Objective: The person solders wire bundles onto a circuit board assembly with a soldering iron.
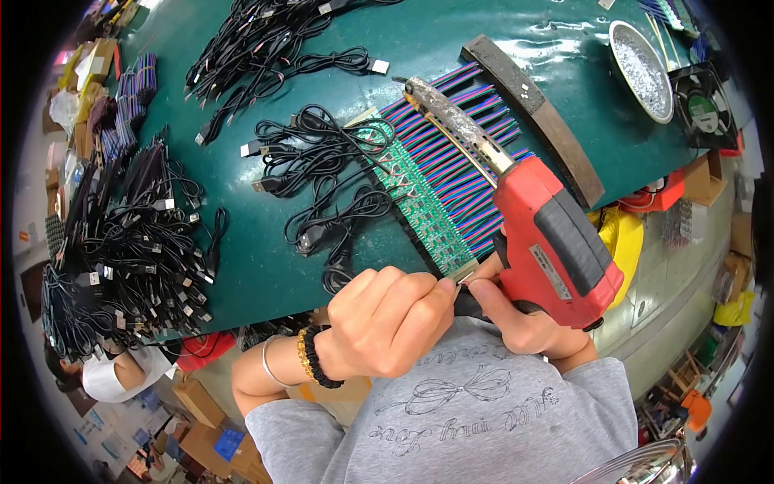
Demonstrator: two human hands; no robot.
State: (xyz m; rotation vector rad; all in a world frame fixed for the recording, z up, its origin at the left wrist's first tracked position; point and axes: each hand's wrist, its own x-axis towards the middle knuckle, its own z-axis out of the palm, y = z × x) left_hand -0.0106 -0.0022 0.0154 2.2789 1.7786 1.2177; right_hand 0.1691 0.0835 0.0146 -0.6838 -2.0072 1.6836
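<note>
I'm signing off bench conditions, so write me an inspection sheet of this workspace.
Surface: green tabletop, glossy under the lights.
Job's things: green circuit board panel with striped ribbon wires along its right side; red soldering gun slanting over them.
Clutter: dark bar beside the ribbon wires; shallow bowl of silvery bits and black cooling fan at right.
Hands: right hand grips the soldering gun; left hand closed, fingertips close to the right's; anything pinched is too small to tell.
Cables: black USB cables heaped on the left, bundled farther back, coiled at the panel's left.
Surroundings: person in white at lower left; cardboard boxes; yellow bag at right.
</note>
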